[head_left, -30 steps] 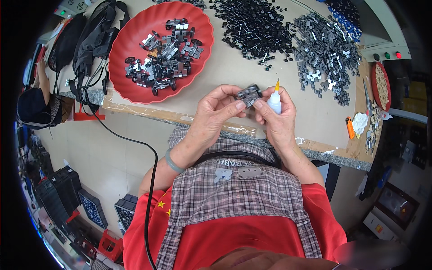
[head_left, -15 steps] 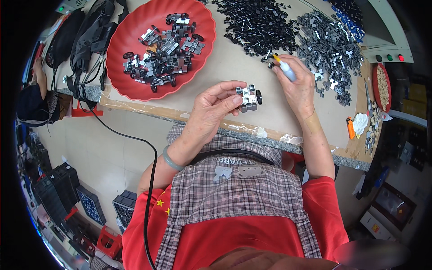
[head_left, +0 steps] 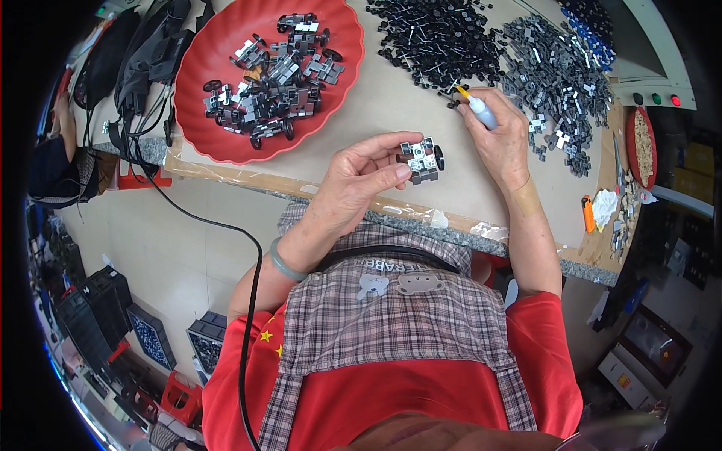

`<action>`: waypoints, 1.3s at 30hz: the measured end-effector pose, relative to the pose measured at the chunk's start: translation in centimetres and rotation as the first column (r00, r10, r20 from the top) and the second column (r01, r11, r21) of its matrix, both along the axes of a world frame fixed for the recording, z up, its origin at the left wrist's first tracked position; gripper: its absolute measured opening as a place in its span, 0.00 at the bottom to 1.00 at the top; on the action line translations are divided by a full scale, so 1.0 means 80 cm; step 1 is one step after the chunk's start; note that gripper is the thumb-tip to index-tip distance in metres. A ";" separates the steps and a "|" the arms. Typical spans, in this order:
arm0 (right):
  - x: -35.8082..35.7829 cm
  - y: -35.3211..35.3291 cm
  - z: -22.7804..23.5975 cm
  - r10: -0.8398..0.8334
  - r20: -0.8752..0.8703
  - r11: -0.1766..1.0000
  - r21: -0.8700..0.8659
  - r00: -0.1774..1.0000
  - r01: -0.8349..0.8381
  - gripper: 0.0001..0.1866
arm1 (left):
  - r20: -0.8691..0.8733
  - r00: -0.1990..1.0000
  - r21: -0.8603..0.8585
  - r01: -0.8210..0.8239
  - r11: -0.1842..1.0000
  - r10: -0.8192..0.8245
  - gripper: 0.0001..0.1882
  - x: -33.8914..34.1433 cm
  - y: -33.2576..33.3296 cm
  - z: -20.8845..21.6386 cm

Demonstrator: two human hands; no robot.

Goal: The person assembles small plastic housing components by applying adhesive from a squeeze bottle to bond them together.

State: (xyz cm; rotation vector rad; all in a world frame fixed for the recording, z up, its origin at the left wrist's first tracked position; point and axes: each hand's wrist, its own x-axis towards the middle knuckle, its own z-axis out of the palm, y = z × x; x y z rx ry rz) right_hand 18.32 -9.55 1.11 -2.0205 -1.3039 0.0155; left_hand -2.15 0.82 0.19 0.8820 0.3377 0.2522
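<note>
One blocky part: silver-grey, black-wheeled | left hand pinches it | right hand curled round white bottle

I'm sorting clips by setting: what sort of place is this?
Probably an assembly workshop: heaps of small black parts and grey parts lie on the worktable, near a red tray holding wheeled pieces.

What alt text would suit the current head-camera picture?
A person's left hand holds a small grey wheeled piece over a table, while the right hand, holding a white bottle with a yellow tip, is at the edge of a pile of black wheeled rods. A red bowl of similar pieces stands left; grey parts lie heaped right.
</note>
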 end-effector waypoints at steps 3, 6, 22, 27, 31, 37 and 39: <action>-0.001 0.003 -0.001 0.024 0.019 0.999 0.023 1.000 -0.025 0.08 | 0.012 1.000 0.007 -0.008 1.000 0.008 0.24 -0.001 0.000 -0.001; -0.001 0.005 -0.001 0.046 0.041 0.999 0.005 0.998 -0.046 0.07 | 0.004 0.999 0.008 -0.038 0.999 0.038 0.22 0.000 -0.002 -0.002; -0.023 -0.017 0.033 0.281 0.008 0.958 0.062 0.960 -0.281 0.10 | -0.038 0.999 0.012 -0.029 1.000 0.029 0.22 -0.002 -0.004 -0.004; -0.037 -0.023 0.035 0.397 -0.038 0.917 0.053 0.917 -0.395 0.15 | -0.076 0.997 0.152 -0.004 0.988 0.016 0.21 0.001 -0.004 -0.004; -0.040 -0.022 0.034 0.424 0.006 0.905 0.049 0.906 -0.423 0.15 | -0.059 0.997 0.134 -0.042 0.990 0.050 0.20 0.002 -0.011 -0.008; -0.046 -0.021 0.036 0.435 0.136 0.899 -0.013 0.890 -0.437 0.15 | -0.089 0.995 0.239 -0.027 0.971 0.050 0.22 0.001 -0.013 -0.002; -0.049 -0.019 0.033 0.418 0.149 0.907 -0.019 0.896 -0.420 0.15 | -0.128 0.991 0.304 0.006 0.953 0.035 0.21 0.000 -0.012 0.001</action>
